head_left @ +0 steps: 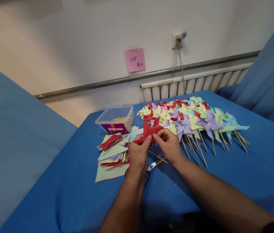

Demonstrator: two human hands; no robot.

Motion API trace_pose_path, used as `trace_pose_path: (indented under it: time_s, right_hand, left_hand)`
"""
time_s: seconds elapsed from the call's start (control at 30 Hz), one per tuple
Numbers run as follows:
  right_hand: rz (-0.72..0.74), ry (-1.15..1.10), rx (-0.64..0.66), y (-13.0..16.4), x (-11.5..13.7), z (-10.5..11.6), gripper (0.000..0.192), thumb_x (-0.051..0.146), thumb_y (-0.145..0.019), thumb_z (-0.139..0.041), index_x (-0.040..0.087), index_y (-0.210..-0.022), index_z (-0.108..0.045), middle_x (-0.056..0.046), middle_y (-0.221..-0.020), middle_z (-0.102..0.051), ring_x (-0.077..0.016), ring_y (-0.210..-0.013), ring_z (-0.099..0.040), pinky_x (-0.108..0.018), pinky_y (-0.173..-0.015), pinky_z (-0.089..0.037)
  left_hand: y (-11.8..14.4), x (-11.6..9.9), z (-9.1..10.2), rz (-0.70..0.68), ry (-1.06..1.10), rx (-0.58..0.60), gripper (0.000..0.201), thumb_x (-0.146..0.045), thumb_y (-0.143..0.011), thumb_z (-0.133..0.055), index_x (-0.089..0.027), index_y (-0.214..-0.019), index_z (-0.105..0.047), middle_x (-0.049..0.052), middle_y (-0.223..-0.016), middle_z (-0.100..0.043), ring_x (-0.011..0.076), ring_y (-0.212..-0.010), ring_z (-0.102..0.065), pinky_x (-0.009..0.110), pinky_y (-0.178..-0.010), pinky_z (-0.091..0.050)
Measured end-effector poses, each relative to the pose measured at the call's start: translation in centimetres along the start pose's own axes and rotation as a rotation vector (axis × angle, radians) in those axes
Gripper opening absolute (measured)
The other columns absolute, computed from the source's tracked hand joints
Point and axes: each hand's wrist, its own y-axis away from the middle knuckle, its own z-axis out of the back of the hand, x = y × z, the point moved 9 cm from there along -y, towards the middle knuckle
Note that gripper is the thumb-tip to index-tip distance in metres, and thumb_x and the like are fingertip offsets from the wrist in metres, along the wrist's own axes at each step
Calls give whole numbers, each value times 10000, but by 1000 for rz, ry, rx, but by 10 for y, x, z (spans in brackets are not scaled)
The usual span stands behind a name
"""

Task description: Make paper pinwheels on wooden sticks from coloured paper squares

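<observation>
1. While you look down in the head view, your left hand (138, 154) and right hand (169, 145) both pinch a red pinwheel (151, 130) between thumb and fingers, narrow around the paper, just in front of the pile.
2. Its blades look largely shaped, so that one seems well along; you cannot tell here whether it is pinned or on a stick.
3. Beyond and to the right of your fingers, many pinwheels (184, 127) lie heaped, with shiny centres and sticks showing on the nearer ones; those look done.
4. Left of your fingers, a stack of cut paper (114, 152) seems to be what is left to fold, and a plastic box (127, 112) behind it holds thin sticks.
5. Just below your fingers lie scissors (153, 165), partly hidden by your left wrist.
6. For writing, the pink note (134, 60) on the wall above your fingers shows a handwritten "32" plus unclear marks; the box's purple label (114, 127) has pale characters too blurred to read.
</observation>
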Motion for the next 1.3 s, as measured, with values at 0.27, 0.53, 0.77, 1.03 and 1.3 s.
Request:
trace_pose_path:
  time_s: [0.27,0.53,0.77,1.03,1.3]
  right_hand:
    - [-19,514,248,9,-23,-20,120,325,-830,-591,209,-829,-621,4,-753,-651,-135,-638,-566,-247,-607,-394]
    - [31,993,506,25,-34,-46,127,251,-854,-558,205,-956,-618,-67,-870,-713,-226,-807,-657,-296,-669,-392]
    - [-33,427,259,9,-30,-21,239,220,-838,-533,205,-1071,-582,-6,-796,-648,-138,-634,-584,-252,-598,-421]
    - [-7,-78,257,22,-6,-28,235,325,-861,-588,211,-1063,-556,53,-648,-555,-106,-581,-539,-223,-553,-408]
    - [-23,-100,318,29,-4,-37,209,296,-877,-563,199,-1062,-566,44,-633,-592,-105,-578,-562,-224,-564,-418]
  left_hand:
    - [-13,-12,40,-6,305,-349,200,-213,-543,-805,-121,-642,-658,5,-619,-673,130,-572,-628,273,-629,-518]
    - [-16,-10,50,-19,359,-434,193,-176,-546,-794,-108,-628,-634,7,-596,-662,114,-548,-614,254,-598,-517]
    - [-14,-16,62,-77,373,-537,178,-169,-556,-772,-116,-626,-617,3,-607,-656,111,-557,-614,236,-569,-500]
    - [-15,-5,50,-67,210,-426,205,-233,-576,-784,-118,-692,-659,4,-629,-672,130,-555,-616,271,-593,-509]
    - [-8,-11,35,-128,83,-300,220,-282,-613,-780,-135,-715,-651,-9,-620,-657,133,-560,-609,250,-583,-487]
